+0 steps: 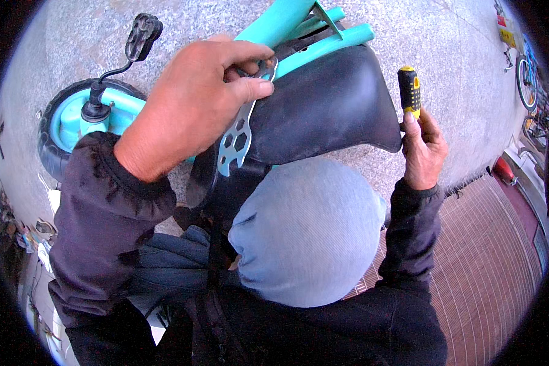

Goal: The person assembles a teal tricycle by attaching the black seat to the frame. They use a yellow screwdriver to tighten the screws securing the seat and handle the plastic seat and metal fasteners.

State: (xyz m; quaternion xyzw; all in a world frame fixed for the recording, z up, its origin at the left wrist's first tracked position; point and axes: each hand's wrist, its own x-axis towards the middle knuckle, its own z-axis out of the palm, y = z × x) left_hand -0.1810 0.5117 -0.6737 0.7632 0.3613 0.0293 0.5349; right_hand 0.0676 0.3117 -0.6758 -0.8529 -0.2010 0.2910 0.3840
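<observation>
My left hand (pixel 192 100) grips a flat metal multi-hole wrench (pixel 241 131) and holds it against the side of a black saddle (pixel 329 104) on a small turquoise bike. The turquoise frame tubes (pixel 311 36) run up behind the saddle. My right hand (pixel 422 149) holds a screwdriver with a yellow and black handle (pixel 409 90) upright at the saddle's right end; its shaft is hidden behind the saddle. My knee in light blue trousers (pixel 308 232) presses up under the saddle.
The bike's turquoise wheel with a black tyre (pixel 64 125) and a black pedal (pixel 143 36) lie at the upper left on speckled grey stone floor (pixel 457 55). A reddish ribbed mat (pixel 488 256) lies at the right. Another bicycle (pixel 526 73) stands at the far right.
</observation>
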